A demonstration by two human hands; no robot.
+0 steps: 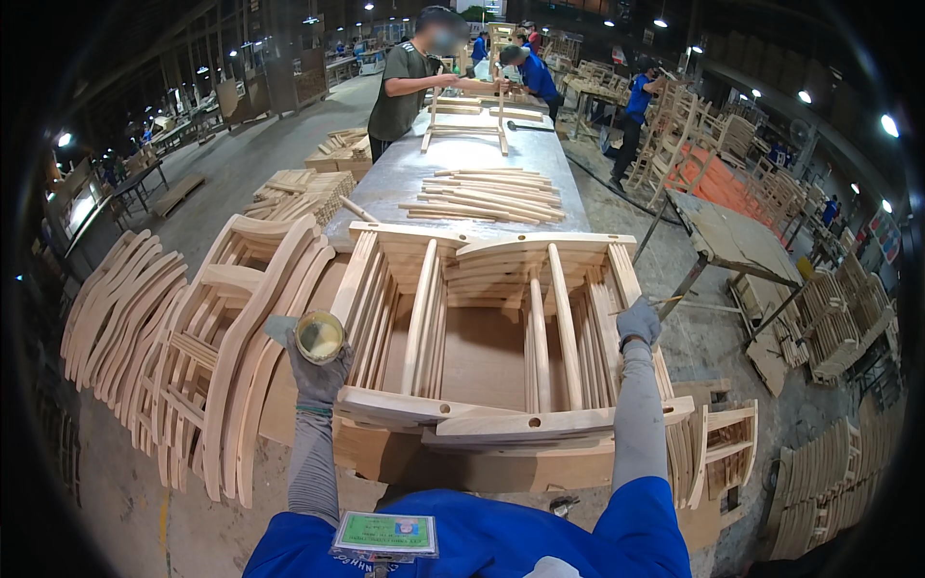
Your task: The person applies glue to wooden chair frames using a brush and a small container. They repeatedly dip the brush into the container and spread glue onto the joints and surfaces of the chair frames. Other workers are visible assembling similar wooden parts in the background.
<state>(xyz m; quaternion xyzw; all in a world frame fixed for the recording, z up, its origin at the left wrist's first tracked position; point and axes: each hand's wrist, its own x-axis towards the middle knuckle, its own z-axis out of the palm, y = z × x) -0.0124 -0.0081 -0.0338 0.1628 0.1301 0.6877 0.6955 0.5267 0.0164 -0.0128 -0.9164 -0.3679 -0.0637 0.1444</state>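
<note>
My gloved left hand is closed round a small round tub with a pale yellowish paste or liquid inside, at the left end of a stack of wooden frames. The frames have curved rails, round crossbars and dark holes in their upper faces. My gloved right hand is closed at the stack's right end, beside an end rail. From its fingers a thin yellowish stick points right; its other end is hidden, so I cannot tell its kind.
A long metal-topped table beyond the stack carries loose wooden sticks. At its far left a person handles a wooden frame. Curved wooden parts stand at my left. More frames and a rough board table are right.
</note>
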